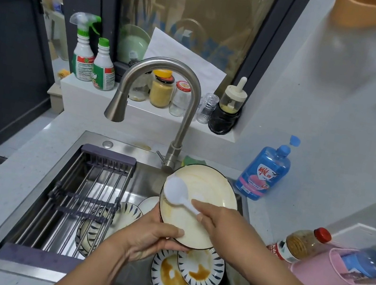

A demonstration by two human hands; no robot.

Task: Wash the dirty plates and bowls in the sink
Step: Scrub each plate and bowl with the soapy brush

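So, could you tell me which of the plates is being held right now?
The cream plate with a thin dark edge: the left hand grips it over the sink while the right hand holds a white spoon. The blue-striped plates lie below.

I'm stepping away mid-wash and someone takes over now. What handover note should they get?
Left hand grips the cream plate by its lower edge, tilted over the sink.
Right hand holds a white spoon, its bowl against the plate's face.
In the sink: two sauce-stained patterned plates, more patterned dishes under the rack.
Done: nothing in the sink looks washed; no water at the faucet.
To do: every dish; dish soap bottle stands on the counter.
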